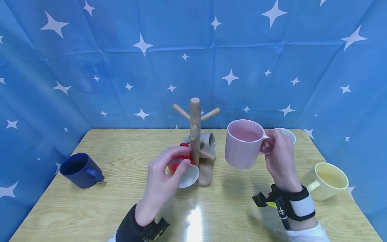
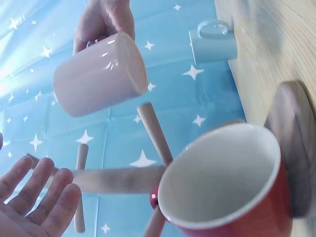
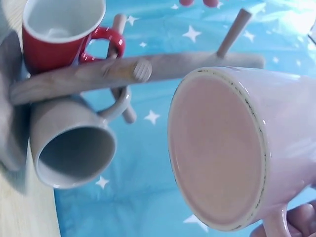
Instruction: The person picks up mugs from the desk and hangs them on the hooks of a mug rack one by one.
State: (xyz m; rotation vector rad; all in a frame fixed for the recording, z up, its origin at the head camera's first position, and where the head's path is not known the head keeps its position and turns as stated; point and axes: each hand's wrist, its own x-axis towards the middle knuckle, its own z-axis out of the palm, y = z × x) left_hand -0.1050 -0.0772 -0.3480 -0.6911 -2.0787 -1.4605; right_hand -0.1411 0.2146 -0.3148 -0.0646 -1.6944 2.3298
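Observation:
My right hand [image 1: 281,158] grips a pink mug [image 1: 243,148] by its handle, holding it raised above the table to the right of a wooden mug tree [image 1: 195,117]. In the right wrist view the pink mug's base [image 3: 217,148] faces the camera. A red mug [image 3: 57,47] with a white inside hangs by its handle from a lower peg, and a grey mug [image 3: 74,143] hangs across the post from it. My left hand [image 1: 166,178] holds nothing; its fingers are apart, in front of the red mug in the head view, partly hiding it.
A dark blue mug [image 1: 81,170] stands at the table's left. A yellow mug [image 1: 325,181] is at the right, partly behind my right wrist, and a white mug [image 1: 288,134] stands behind my right hand. A blue starred cloth [image 1: 193,67] hangs behind the table [image 1: 121,148].

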